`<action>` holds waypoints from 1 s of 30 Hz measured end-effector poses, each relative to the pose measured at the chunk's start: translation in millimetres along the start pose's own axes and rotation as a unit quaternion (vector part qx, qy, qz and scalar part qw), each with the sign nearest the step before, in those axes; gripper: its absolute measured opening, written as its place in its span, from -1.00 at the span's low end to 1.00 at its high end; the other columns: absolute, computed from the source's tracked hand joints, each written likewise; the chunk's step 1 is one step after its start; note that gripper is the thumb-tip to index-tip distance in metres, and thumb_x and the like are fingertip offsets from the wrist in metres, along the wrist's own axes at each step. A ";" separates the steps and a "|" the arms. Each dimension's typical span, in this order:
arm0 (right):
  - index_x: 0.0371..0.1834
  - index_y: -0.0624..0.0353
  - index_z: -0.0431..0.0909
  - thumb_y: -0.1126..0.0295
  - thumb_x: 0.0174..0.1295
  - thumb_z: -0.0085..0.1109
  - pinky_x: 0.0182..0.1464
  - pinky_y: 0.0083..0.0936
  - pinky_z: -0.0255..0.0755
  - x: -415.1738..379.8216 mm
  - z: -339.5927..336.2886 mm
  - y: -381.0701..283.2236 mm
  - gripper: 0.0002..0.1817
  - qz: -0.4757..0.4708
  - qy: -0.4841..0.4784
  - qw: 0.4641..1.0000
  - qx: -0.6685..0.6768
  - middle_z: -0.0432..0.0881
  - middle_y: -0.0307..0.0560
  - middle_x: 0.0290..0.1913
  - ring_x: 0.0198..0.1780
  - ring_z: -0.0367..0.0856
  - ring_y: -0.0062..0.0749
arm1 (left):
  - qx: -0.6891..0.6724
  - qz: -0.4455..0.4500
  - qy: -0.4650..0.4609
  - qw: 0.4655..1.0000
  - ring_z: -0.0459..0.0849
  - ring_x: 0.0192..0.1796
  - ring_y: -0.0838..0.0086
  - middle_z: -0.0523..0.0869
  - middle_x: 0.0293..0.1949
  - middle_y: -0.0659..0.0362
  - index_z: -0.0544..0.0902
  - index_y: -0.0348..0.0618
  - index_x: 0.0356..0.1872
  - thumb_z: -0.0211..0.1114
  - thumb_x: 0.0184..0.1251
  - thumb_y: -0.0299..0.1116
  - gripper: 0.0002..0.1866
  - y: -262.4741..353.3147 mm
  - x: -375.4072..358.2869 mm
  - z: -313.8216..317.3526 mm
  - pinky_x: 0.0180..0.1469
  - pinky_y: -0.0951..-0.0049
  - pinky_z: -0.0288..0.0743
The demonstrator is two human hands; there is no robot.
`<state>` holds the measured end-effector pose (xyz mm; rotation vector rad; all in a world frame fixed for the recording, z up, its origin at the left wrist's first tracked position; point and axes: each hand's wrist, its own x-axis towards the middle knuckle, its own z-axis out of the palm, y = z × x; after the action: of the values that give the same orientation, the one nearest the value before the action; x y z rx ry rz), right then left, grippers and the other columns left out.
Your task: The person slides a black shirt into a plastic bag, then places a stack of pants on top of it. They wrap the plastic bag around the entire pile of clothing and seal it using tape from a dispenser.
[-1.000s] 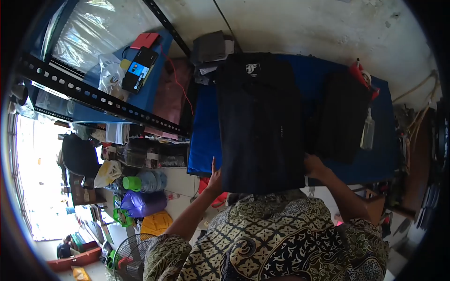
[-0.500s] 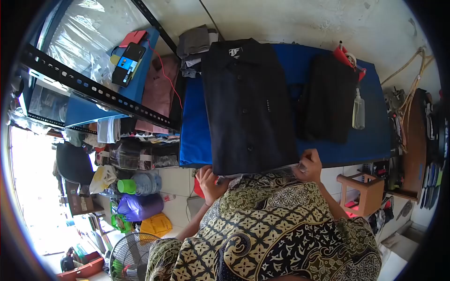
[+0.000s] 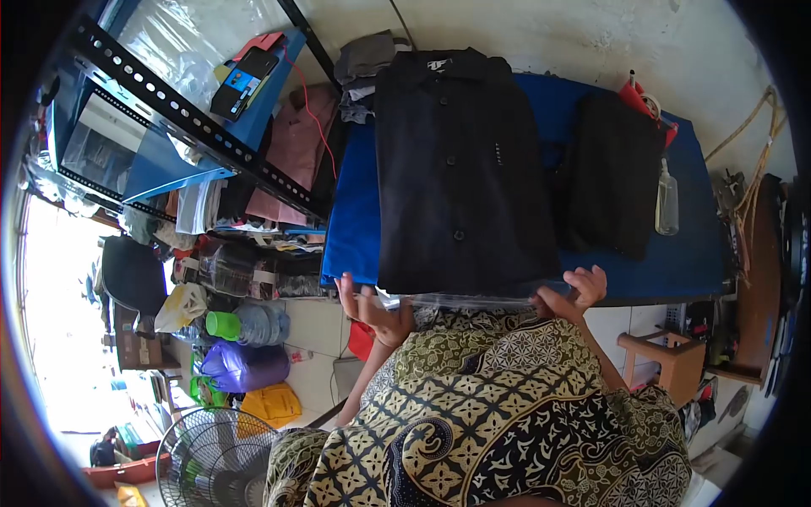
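A black buttoned shirt (image 3: 465,177), folded into a rectangle, lies on the blue table cover (image 3: 351,228). Clear plastic (image 3: 473,301) shows along its near edge. At the near left corner is my left hand (image 3: 372,313), its fingers apart and touching the plastic's edge. My right hand (image 3: 574,291) is at the near right corner, fingers spread and partly curled, with the thumb by the plastic. A second folded black garment (image 3: 612,173) lies to the right.
A clear bottle (image 3: 666,203) and a red tape dispenser (image 3: 649,106) are at the right. On the left, a metal shelf (image 3: 169,101) holds a phone (image 3: 245,82). A brown stool (image 3: 663,363) stands below right, a fan (image 3: 211,456) below left.
Both hands have loosened from a pinch to spread fingers at the shirt's near corners. The view has shifted slightly, and more plastic shows along the near edge.
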<state>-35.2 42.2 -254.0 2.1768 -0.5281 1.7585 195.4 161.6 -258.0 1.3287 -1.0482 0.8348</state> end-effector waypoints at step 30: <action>-0.66 0.19 0.42 0.41 -0.10 0.35 -0.42 -0.50 0.19 103.0 18.6 24.4 -0.75 0.313 -0.471 0.760 0.321 0.40 -0.28 -0.58 -0.49 0.32 -0.52 | -0.073 -0.146 -0.569 0.806 0.47 -0.39 0.21 0.51 -0.52 0.07 0.51 -0.25 -0.51 0.24 0.03 -0.44 -0.89 -25.6 80.9 0.5 -0.25 0.28 0.31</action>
<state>-10.9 2.0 -157.3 3.7194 -1.0861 0.9307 246.6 151.2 -191.2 1.8114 -1.6869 -0.4059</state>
